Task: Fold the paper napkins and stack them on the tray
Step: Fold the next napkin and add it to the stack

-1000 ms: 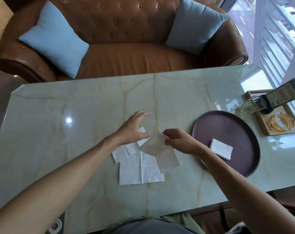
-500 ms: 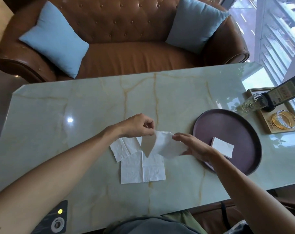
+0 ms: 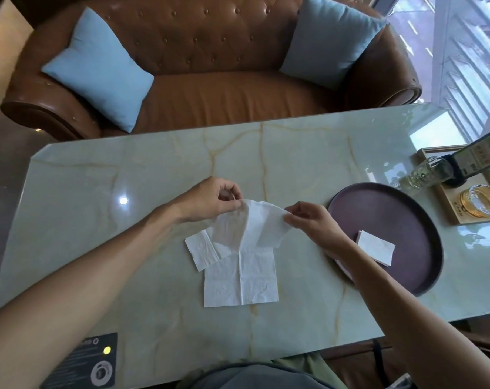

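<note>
I hold one white paper napkin (image 3: pixel 256 226) spread just above the marble table. My left hand (image 3: pixel 214 199) pinches its left top corner and my right hand (image 3: pixel 311 220) pinches its right top corner. Below it lie two more unfolded napkins: one flat square (image 3: pixel 241 279) and another (image 3: pixel 201 249) sticking out to the left from under the others. A round dark purple tray (image 3: pixel 406 220) sits to the right, with folded white napkins (image 3: pixel 375 249) lying on it behind my right forearm.
A wooden box (image 3: pixel 448 209) with a gold ring-shaped object, a glass bottle (image 3: pixel 423 175) and a dark bottle (image 3: pixel 479 158) stands at the table's right edge. A brown leather sofa (image 3: pixel 210 88) with two blue cushions is beyond the table. A black device (image 3: pixel 95 360) sits near the front left edge.
My left hand closed on the napkin's left corner. Both hands drew apart and lifted, so the napkin went from crumpled in my right hand to spread between both.
</note>
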Demonstrator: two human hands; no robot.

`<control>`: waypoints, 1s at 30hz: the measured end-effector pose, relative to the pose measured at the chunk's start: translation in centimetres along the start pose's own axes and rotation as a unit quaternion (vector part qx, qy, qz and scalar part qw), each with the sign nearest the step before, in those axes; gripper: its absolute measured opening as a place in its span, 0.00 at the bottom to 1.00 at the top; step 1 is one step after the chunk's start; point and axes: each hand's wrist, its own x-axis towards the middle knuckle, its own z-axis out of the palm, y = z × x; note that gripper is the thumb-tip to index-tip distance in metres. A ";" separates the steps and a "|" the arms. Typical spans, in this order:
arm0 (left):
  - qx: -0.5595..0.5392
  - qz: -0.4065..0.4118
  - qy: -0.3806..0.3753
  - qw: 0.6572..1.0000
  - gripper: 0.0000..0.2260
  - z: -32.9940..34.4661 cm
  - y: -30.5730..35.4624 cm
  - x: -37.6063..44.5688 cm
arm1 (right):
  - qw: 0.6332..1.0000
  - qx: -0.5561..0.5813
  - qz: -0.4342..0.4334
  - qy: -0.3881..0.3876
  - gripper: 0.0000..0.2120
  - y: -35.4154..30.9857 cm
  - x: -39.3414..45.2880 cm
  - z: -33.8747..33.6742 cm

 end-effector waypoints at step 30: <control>0.158 0.010 -0.133 0.978 0.11 3.6 0.9 -0.1 | 0.880 -0.434 -0.148 -0.119 0.25 -5.3 0.6 -0.9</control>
